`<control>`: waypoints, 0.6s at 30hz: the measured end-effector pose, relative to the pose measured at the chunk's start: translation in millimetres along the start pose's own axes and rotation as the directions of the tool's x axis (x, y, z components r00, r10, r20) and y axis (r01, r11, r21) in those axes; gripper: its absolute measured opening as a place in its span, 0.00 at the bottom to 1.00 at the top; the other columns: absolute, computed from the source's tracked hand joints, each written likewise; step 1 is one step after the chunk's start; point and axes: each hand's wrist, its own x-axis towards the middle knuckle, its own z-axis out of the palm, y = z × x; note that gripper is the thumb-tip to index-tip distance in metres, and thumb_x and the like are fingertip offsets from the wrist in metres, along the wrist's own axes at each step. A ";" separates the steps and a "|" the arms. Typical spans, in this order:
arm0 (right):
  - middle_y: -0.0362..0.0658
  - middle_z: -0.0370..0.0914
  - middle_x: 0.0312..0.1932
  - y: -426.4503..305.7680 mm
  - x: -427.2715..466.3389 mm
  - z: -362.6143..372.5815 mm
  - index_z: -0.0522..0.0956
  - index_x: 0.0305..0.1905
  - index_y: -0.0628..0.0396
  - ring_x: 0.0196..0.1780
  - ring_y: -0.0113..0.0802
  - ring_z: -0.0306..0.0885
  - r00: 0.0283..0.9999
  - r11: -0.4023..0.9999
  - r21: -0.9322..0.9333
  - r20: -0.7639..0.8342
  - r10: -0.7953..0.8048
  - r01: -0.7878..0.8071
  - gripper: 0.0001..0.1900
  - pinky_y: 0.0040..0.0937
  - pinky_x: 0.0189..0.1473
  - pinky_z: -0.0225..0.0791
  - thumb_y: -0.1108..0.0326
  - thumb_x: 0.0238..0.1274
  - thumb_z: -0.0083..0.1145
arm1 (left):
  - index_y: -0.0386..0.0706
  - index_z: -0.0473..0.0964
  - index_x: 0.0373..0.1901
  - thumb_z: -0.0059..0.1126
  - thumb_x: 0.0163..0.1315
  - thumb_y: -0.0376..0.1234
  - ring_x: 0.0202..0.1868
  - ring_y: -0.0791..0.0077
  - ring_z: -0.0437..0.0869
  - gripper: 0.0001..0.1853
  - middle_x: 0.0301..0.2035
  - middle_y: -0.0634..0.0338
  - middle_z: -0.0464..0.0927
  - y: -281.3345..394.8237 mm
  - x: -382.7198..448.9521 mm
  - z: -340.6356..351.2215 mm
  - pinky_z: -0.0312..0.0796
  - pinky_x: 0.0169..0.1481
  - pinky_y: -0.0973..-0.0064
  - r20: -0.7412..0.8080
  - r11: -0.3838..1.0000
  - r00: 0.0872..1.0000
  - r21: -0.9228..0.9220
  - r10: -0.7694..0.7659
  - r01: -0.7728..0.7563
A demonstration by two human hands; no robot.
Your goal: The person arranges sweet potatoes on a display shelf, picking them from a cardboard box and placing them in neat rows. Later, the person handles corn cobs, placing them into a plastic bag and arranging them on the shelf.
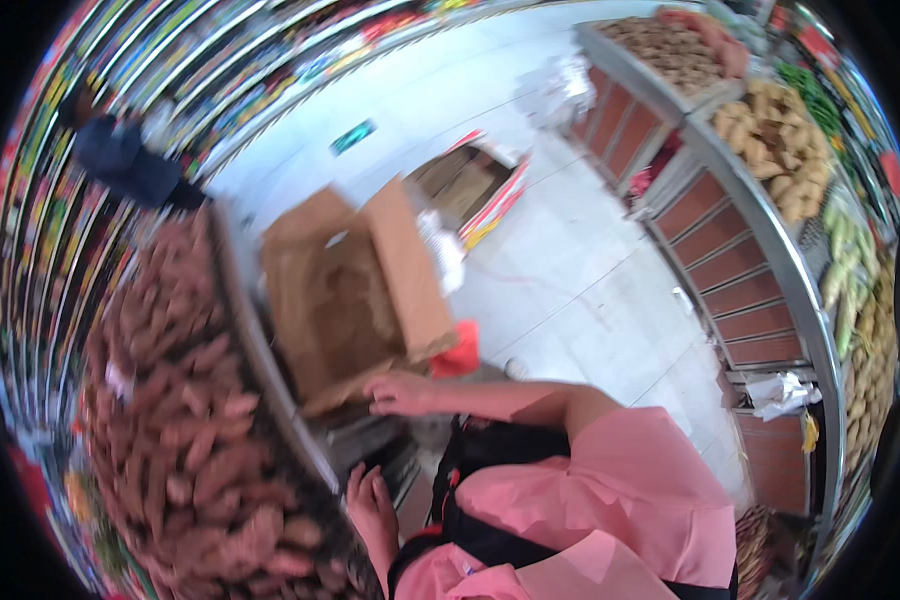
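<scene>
My right hand [401,394] is at the near flap of an open cardboard box [337,300], its fingers partly curled. Blur hides whether they grip the flap or only touch it. No produce shows inside the box, whose flaps are folded outward. Lower down, my left hand [373,499] holds nothing, with its fingers apart beside the metal rim [319,457] of a produce stand. Reddish-brown sweet potatoes [202,450] are heaped on that stand. Just past my left fingers are dark, blurred items [375,442] that I cannot identify.
A shallow open carton [461,184] lies on the tiled floor [562,300] beyond the box. Another produce stand [765,247] curves along the right with potatoes and long green vegetables. A person in dark clothes [127,161] is by the stocked shelves [217,82].
</scene>
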 end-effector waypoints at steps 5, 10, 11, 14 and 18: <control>0.56 0.73 0.64 50.1 -112.6 -171.9 0.79 0.56 0.53 0.67 0.57 0.71 0.885 0.917 -0.139 -0.350 0.307 -0.373 0.20 0.48 0.66 0.67 0.60 0.61 0.65 | 0.33 0.74 0.61 0.59 0.68 0.34 0.66 0.39 0.73 0.22 0.65 0.37 0.70 25.9 68.0 100.4 0.67 0.69 0.55 0.154 0.998 0.986 0.005 0.069 -0.070; 0.56 0.75 0.64 49.3 -248.1 -318.9 0.74 0.65 0.55 0.71 0.52 0.69 0.570 0.773 -0.061 -0.712 0.409 -0.632 0.27 0.43 0.73 0.63 0.67 0.59 0.65 | 0.33 0.78 0.55 0.66 0.59 0.32 0.60 0.43 0.78 0.22 0.59 0.39 0.75 76.0 148.6 158.6 0.71 0.64 0.55 0.246 0.944 0.917 0.019 0.315 -0.329; 0.56 0.75 0.64 44.7 -272.3 -338.8 0.74 0.66 0.55 0.69 0.50 0.71 0.517 0.754 -0.042 -0.753 0.407 -0.656 0.27 0.42 0.71 0.66 0.67 0.60 0.65 | 0.33 0.79 0.54 0.66 0.58 0.31 0.58 0.44 0.80 0.21 0.57 0.40 0.77 90.8 165.1 168.4 0.73 0.63 0.55 0.278 0.929 0.897 0.039 0.343 -0.367; 0.54 0.75 0.64 35.9 -340.2 -381.1 0.74 0.66 0.56 0.66 0.45 0.74 0.247 0.506 0.462 -0.511 0.823 -0.729 0.27 0.40 0.67 0.70 0.69 0.61 0.64 | 0.35 0.83 0.41 0.67 0.60 0.32 0.38 0.52 0.88 0.11 0.36 0.48 0.85 136.6 206.4 200.9 0.78 0.46 0.62 0.360 0.940 0.872 -0.050 0.333 -0.338; 0.51 0.76 0.65 42.6 -368.2 -348.8 0.74 0.66 0.55 0.64 0.42 0.76 0.185 0.695 0.290 -0.833 0.522 -0.658 0.29 0.39 0.63 0.72 0.74 0.58 0.63 | 0.35 0.83 0.33 0.62 0.67 0.42 0.30 0.55 0.86 0.16 0.26 0.48 0.83 178.3 254.8 237.2 0.75 0.37 0.60 0.484 0.916 0.795 -0.036 0.367 -0.401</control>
